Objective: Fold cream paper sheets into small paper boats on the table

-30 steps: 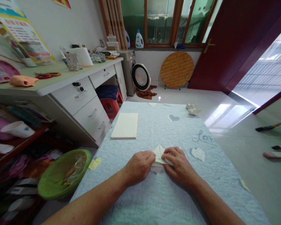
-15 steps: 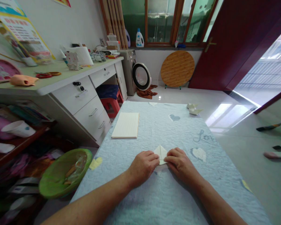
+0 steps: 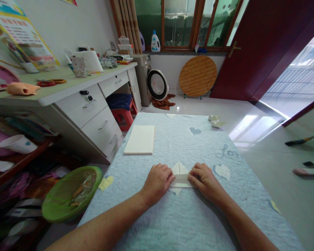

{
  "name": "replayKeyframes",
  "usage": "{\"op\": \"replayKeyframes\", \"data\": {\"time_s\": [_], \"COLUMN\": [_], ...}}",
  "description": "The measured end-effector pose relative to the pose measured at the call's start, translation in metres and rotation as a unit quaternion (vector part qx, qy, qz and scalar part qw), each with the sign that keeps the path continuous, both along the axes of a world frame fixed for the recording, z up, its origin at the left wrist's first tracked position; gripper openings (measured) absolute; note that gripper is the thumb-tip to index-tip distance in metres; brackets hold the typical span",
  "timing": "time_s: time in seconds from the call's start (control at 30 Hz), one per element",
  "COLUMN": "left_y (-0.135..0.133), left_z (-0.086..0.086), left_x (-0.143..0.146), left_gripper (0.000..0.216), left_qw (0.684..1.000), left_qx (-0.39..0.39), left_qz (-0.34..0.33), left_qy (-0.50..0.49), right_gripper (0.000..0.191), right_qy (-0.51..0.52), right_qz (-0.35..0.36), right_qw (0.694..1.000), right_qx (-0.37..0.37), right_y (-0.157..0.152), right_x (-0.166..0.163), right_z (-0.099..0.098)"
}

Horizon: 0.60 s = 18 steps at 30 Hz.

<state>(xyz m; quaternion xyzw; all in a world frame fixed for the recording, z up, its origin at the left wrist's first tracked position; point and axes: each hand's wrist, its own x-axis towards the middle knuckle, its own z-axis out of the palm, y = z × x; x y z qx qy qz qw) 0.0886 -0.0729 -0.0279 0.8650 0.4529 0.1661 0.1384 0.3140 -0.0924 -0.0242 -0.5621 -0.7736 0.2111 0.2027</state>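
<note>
Cream folded-paper triangle flat on pale blue quilted cloth, pressed from either side by bare left hand and bare right hand, fingers together.

At twelve o'clock, on the quilted pale-blue cover, two small folded paper boats close together near the far edge; at eleven, a stack of cream paper. Farther off toward eleven, a front-loading washing machine with a brown cloth on the floor beside it. At twelve, a round wooden tabletop against the wall. At ten, white desk drawers and red-handled scissors. At nine, a green plastic basin holding a clear bag.
</note>
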Motion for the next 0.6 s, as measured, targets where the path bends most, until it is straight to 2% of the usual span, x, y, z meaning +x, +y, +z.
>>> {"op": "replayKeyframes", "data": {"time_s": [0.43, 0.6], "left_y": [0.0032, 0.0044], "left_z": [0.0027, 0.0036], "left_x": [0.0019, 0.0003], "left_gripper": [0.025, 0.024], "left_qw": [0.996, 0.996], "left_qx": [0.025, 0.025], "left_qz": [0.055, 0.057], "left_qy": [0.059, 0.063], "right_gripper": [0.024, 0.024], "right_qy": [-0.063, -0.083], "right_qz": [-0.076, -0.09], "right_qw": [0.995, 0.992], "right_qx": [0.016, 0.025], "right_y": [0.0006, 0.0007], "right_x": [-0.0022, -0.0013], "right_z": [-0.009, -0.0096]}}
